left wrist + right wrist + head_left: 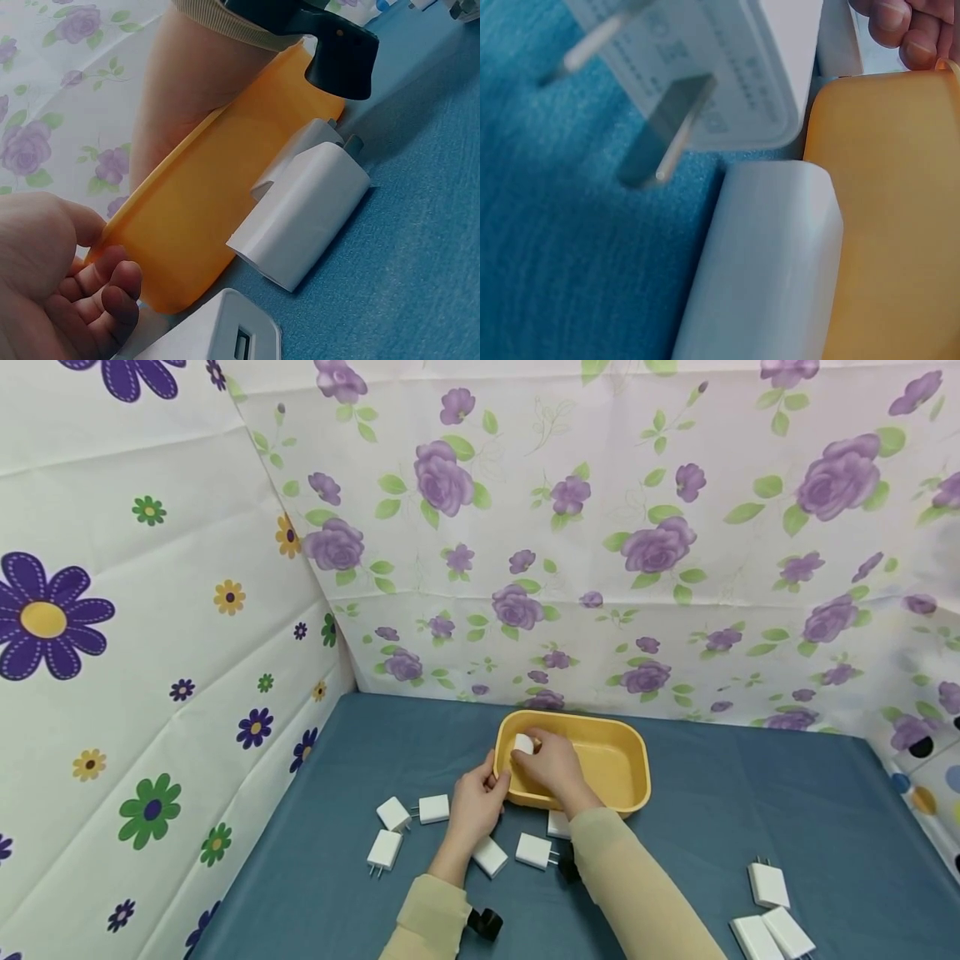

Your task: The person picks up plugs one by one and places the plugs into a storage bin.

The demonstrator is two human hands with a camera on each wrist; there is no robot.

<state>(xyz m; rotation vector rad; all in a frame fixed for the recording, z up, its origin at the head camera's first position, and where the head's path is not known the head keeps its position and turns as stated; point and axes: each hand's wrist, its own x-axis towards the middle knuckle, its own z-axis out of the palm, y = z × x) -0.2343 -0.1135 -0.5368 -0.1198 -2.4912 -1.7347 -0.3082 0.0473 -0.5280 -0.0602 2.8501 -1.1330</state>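
Note:
A yellow plastic bin (611,768) sits near the back of the table. My left hand (478,800) pinches its left end by the rim, thumb on one side and fingertips on the other, as the left wrist view shows up close. My right hand (557,768) reaches inside and holds a white USB wall charger (523,743) at the bin's left end. In front of the bin lie more chargers: one (534,851) with its prongs pointing right, one (558,824) against the bin wall and one (490,857) beside my left wrist. The right hand is out of its own wrist view.
Three chargers (385,850) are grouped left of my left hand. Three others (769,884) lie at the table's front right. Black wrist camera mounts (487,924) hang under my wrists. Flowered cloth walls (517,527) enclose the blue table (690,860) at the back and sides.

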